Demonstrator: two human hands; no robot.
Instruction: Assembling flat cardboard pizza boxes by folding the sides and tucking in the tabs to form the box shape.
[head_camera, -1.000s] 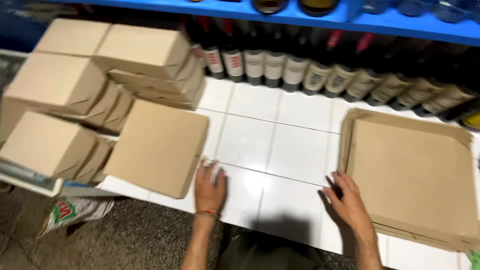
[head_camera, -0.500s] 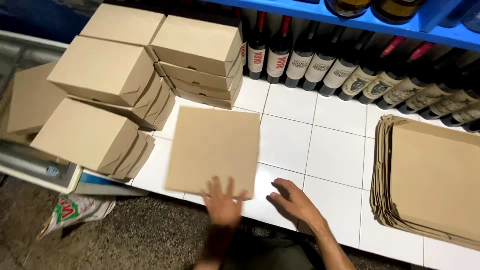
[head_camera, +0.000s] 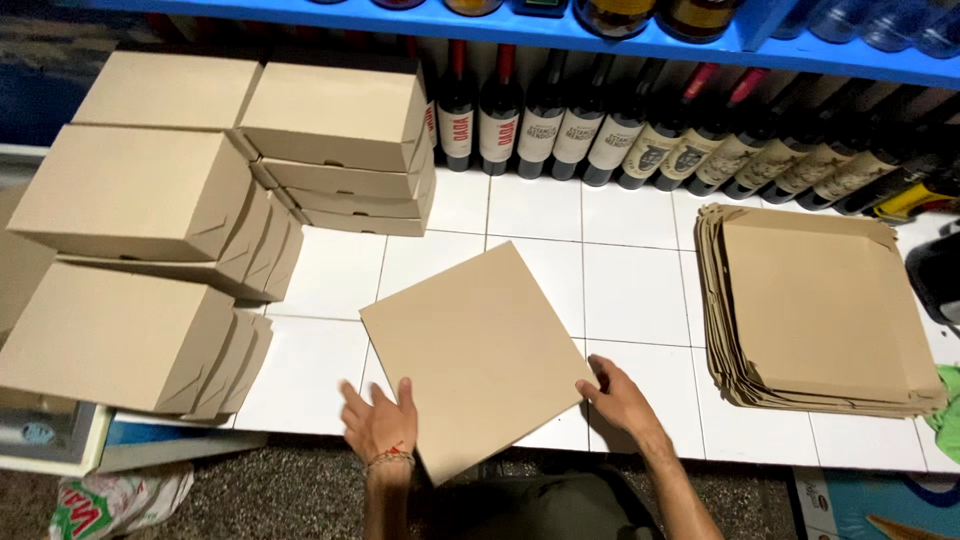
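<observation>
Head view: both hands (head_camera: 380, 425) (head_camera: 618, 400) touch flat cardboard box (head_camera: 475, 355).

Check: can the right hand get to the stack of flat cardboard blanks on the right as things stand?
Probably yes. The right hand rests at the cardboard sheet's edge; only bare white tile lies between it and the stack.

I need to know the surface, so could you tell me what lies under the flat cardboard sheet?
Under the cardboard sheet lies the white tiled floor; its near corner overhangs speckled ground. Anything beneath the sheet itself is covered.
</observation>
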